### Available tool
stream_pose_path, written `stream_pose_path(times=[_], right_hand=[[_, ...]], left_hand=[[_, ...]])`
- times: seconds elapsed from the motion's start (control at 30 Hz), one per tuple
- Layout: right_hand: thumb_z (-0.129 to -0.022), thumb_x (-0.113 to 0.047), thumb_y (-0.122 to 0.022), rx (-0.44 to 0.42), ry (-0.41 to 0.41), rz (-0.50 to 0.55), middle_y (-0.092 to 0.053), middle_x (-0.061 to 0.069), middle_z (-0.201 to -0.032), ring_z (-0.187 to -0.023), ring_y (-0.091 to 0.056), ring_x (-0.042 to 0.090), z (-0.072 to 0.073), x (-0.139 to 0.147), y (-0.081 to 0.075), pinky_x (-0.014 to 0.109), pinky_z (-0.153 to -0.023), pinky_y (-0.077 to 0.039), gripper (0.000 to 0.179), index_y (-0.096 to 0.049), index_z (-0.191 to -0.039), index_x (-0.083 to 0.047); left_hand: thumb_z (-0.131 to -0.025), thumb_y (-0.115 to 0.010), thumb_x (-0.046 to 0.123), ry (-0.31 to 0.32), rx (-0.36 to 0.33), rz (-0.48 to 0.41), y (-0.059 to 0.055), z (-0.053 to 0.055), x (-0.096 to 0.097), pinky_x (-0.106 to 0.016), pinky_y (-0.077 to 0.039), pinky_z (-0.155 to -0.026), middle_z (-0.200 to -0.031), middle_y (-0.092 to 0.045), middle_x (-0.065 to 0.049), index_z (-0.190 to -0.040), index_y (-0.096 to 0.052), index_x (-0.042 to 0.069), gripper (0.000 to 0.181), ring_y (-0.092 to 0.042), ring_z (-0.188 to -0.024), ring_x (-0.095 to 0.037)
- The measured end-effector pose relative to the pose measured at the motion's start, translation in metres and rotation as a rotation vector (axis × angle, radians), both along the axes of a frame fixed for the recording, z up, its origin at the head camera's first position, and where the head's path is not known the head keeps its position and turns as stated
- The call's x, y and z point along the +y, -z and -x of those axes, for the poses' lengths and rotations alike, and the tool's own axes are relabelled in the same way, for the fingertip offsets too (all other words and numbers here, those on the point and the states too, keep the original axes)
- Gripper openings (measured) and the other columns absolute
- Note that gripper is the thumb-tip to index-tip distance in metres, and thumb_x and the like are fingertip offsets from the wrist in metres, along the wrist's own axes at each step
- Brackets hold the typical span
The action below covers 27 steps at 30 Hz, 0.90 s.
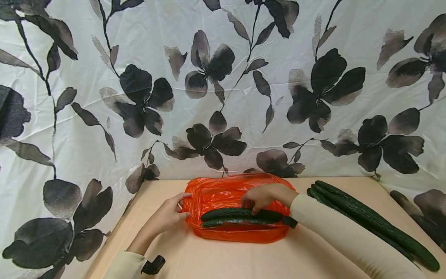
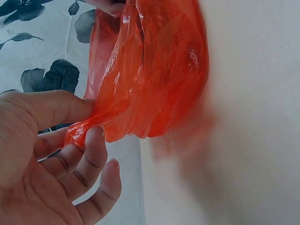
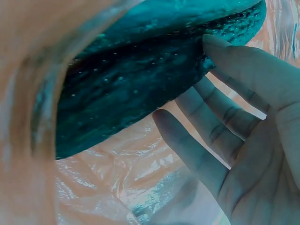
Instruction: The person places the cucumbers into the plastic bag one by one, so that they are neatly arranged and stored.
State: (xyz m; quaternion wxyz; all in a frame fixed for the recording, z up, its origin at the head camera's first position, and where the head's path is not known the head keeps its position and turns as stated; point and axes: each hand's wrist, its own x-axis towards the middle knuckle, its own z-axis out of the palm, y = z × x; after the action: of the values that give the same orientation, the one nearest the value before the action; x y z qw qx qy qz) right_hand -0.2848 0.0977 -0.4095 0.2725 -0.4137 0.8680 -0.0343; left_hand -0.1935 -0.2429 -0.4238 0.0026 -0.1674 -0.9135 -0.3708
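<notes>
An orange-red plastic bag (image 1: 223, 193) lies on the table with two dark green cucumbers (image 1: 226, 213) side by side at its near part. My left hand (image 1: 170, 213) pinches the left end of the bag; in the left wrist view the gathered plastic (image 2: 79, 133) runs between thumb and fingers. My right hand (image 1: 261, 197) reaches over the bag and grips the farther cucumber. Seen from the right wrist, the thumb presses on the bumpy cucumber (image 3: 136, 84) while the fingers (image 3: 187, 145) lie along its other side. Some of the fingertips are hidden behind it.
More long cucumbers (image 1: 376, 223) lie slantwise at the table's right side, partly hidden by my right sleeve (image 1: 334, 236). A white curtain with dark flowers (image 1: 209, 69) hangs behind the table (image 1: 223, 259). A black strap piece (image 1: 153, 265) sits at my left wrist.
</notes>
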Motion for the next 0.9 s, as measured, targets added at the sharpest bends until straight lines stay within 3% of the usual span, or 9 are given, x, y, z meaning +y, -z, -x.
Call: stream_pose_path(times=[0.47, 0.73, 0.9], right_hand=[[-0.088, -0.016, -0.078, -0.008, -0.019, 0.005, -0.061, -0.005, -0.093, -0.083, -0.053, 0.009, 0.0041, 0.0006, 0.0043, 0.025, -0.079, -0.049, 0.029, -0.062, -0.113, -0.016], [-0.090, -0.019, -0.077, -0.021, -0.053, 0.000, -0.062, -0.009, -0.098, -0.087, -0.055, 0.008, 0.0066, 0.0007, 0.0049, 0.025, -0.085, -0.050, 0.032, -0.063, -0.119, -0.018], [-0.090, -0.021, -0.078, -0.020, -0.032, 0.010, -0.064, -0.011, -0.106, -0.094, -0.059, 0.006, 0.0088, 0.0040, 0.0030, 0.028, -0.092, -0.051, 0.036, -0.065, -0.124, -0.019]], left_hand=[[-0.083, -0.076, -0.004, -0.009, 0.001, 0.000, 0.0011, 0.0024, 0.0028, -0.025, -0.048, -0.059, -0.091, -0.060, -0.006, -0.137, -0.056, -0.001, 0.058, -0.059, -0.070, -0.020], [-0.083, -0.076, -0.003, -0.025, 0.005, 0.005, 0.0013, 0.0029, 0.0045, -0.025, -0.048, -0.059, -0.091, -0.060, -0.005, -0.137, -0.056, -0.001, 0.058, -0.059, -0.070, -0.019], [-0.083, -0.076, -0.004, -0.032, 0.002, 0.001, 0.0011, 0.0026, 0.0049, -0.025, -0.048, -0.058, -0.091, -0.060, -0.006, -0.138, -0.056, 0.000, 0.059, -0.059, -0.069, -0.019]])
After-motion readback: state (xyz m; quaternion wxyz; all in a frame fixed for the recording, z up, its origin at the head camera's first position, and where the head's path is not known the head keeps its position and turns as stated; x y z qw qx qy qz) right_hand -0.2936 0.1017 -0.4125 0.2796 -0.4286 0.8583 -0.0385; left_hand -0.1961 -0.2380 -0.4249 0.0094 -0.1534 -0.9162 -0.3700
